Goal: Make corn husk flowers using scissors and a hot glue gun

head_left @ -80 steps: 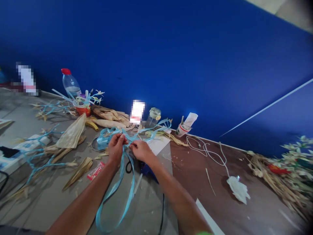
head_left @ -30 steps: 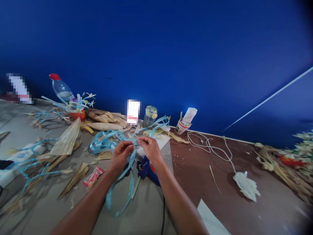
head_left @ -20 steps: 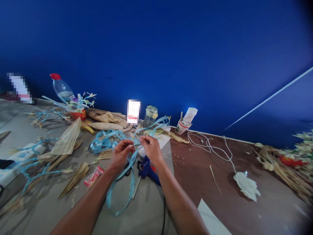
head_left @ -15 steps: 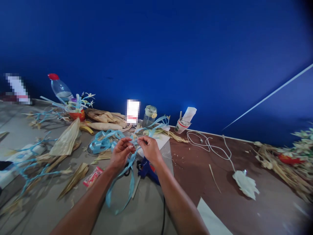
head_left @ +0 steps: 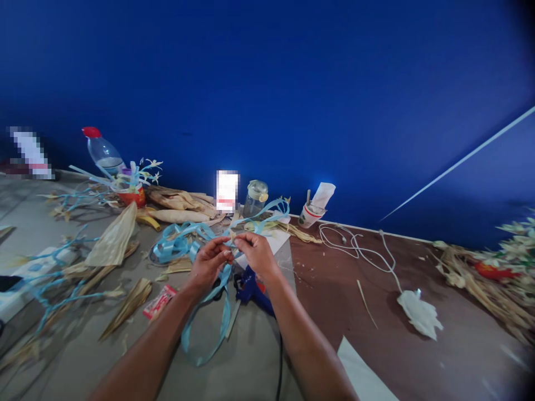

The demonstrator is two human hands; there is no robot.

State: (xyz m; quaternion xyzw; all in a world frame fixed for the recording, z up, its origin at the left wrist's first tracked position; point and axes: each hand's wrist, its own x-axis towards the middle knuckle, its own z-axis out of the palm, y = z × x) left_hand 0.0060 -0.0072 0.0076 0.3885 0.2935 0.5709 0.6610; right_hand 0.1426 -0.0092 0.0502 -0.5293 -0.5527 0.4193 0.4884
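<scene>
Left hand and right hand pinch blue ribbon near husks and glue gun.

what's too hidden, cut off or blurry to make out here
In the head view:
- Whatever lies between the left hand and right hand: too small, partly covered by them.
- Central bright panel: content pixelated.
- Blue tool: partly behind the right forearm.
- White flowers: cut off by the right edge.

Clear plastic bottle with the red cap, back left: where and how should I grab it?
Probably around the upper body, just under the red cap, coming from above: the clear plastic bottle appears tilted with its shoulder exposed, while the red cup holding light-blue stems stands before its base.
</scene>
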